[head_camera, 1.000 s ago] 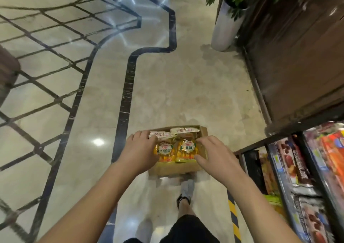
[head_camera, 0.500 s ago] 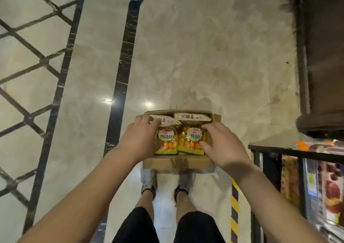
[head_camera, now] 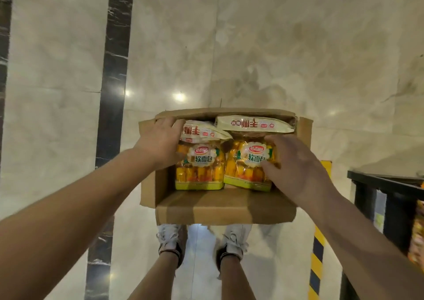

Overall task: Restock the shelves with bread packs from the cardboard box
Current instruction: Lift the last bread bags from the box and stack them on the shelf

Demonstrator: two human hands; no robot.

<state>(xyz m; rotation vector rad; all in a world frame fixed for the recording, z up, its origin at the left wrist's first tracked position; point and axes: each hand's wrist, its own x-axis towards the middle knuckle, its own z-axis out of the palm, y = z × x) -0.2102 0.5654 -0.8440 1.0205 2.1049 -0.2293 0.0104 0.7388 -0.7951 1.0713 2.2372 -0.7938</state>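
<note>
Open cardboard box (head_camera: 224, 210) just past the white shoes (head_camera: 169, 237), four bread packs inside! Near side: left yellow pack (head_camera: 199, 168) and right yellow pack (head_camera: 247, 168), both reading 软面包 under a red oval logo. Far side: pale packs (head_camera: 254, 124), red writing upside down. Right hand (head_camera: 296, 168) clamps the right yellow pack; left hand (head_camera: 160, 139) curls against the left one, whether gripping I can't tell.

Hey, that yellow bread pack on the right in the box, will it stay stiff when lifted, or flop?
Probably floppy: the yellow pack is a thin plastic bag of small separate pieces, so it may sag in the grip of the right hand. Likely light for its size, being bread. Its glossy film could slip a little.
</note>
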